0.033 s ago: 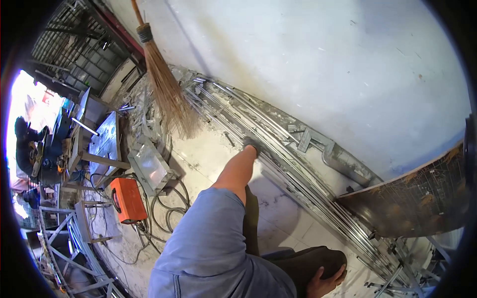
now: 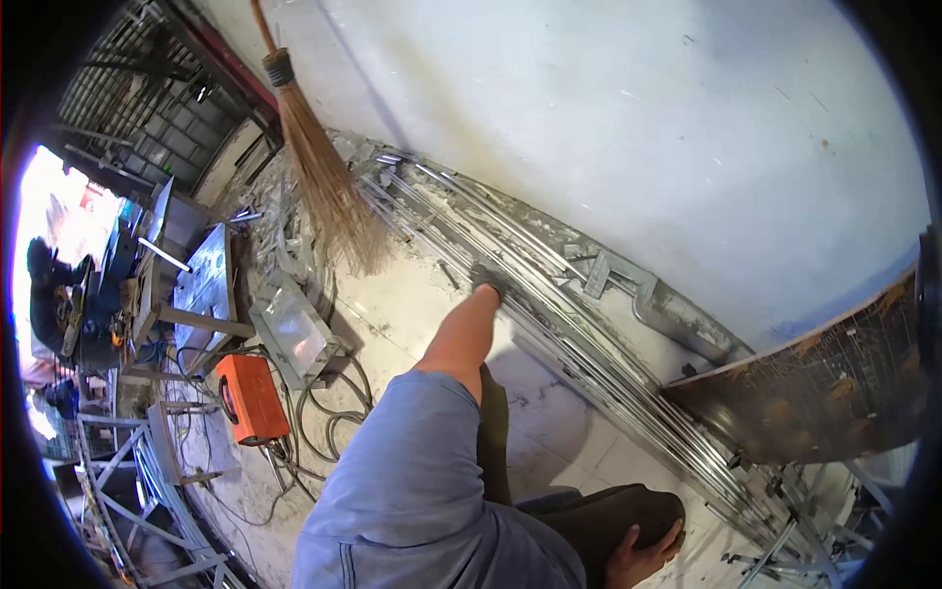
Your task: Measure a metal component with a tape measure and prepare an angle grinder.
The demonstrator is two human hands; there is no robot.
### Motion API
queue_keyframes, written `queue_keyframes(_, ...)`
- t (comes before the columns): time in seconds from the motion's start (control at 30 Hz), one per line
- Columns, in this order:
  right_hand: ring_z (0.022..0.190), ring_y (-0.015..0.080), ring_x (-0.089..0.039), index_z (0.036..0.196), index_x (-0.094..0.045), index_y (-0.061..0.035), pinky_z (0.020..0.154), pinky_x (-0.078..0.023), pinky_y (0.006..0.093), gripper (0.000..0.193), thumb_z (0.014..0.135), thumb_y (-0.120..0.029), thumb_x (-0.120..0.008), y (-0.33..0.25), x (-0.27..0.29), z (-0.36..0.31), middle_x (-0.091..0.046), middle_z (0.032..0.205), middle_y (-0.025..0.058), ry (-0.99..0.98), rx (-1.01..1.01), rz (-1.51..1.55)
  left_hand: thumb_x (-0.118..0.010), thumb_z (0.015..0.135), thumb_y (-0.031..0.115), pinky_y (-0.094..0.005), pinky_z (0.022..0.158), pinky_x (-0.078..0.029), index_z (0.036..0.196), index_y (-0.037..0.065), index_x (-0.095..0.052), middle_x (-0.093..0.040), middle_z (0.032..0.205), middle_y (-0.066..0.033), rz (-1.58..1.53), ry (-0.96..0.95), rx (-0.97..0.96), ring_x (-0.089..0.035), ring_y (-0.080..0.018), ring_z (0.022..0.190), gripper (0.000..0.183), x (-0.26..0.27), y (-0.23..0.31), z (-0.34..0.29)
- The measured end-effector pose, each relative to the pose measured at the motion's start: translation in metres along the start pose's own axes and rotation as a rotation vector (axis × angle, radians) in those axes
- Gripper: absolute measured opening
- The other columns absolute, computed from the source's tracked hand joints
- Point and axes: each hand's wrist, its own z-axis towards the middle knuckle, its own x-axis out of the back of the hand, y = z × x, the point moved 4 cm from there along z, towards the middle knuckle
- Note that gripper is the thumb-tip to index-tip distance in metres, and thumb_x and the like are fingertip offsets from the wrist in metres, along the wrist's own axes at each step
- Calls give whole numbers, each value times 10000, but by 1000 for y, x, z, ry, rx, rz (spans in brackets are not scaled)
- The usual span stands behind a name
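My left hand, in a dark glove, reaches down onto the near side of a long bundle of thin metal tubes on the floor. Its fingers are too small and dark to show whether they grip a tube. A short dark rod lies just left of that hand. Down at the bottom, my bare right hand rests on my bent knee, fingers laid over the dark trousers and slightly apart. Nothing shows in it.
A straw broom leans against the white wall. Left are a metal box, an orange machine with coiled cables, and a metal worktable. A curved brown panel stands right. Another person is far left.
My left hand has shifted slightly up and left along the tubes. The view has moved a little. My right hand stays on the knee.
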Motion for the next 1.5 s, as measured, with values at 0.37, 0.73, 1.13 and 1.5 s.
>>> queue_keyframes(0.37,1470,502,-254,1591,-300,-125,1196,-241,614,899,880,-519,-685,19,12,8,-250,1584,328,-261,-231,71,-511,999,524,-477,1117,-431,1365,58,-644,-681,1332,-181,241,-206,-536,-641,-337,1254,608,-29,-16,-18)
queue_keyframes(0.73,1483,500,-230,1610,-262,-127,1200,-234,605,906,897,-528,-651,9,14,13,-214,1610,316,-297,-248,57,-493,1006,332,-479,954,-546,1170,149,-742,-716,1208,-149,268,-70,-1100,-679,-346,1143,350,7,120,-17)
queue_keyframes(1.13,1486,495,-225,1602,-277,-122,1214,-214,604,921,868,-499,-687,21,18,9,-239,1591,315,-279,-292,77,-439,1041,303,-483,954,-555,1137,168,-766,-734,1201,-121,374,-60,-892,-695,-350,1112,367,3,87,4)
queue_keyframes(1.5,1453,518,-278,1591,-302,-107,1177,-264,634,913,864,-504,-686,-1,11,14,-255,1580,331,-224,-194,50,-458,1012,413,-575,991,-485,1167,54,-690,-675,1242,-263,-472,-93,-977,-633,-463,1176,455,104,464,-188)
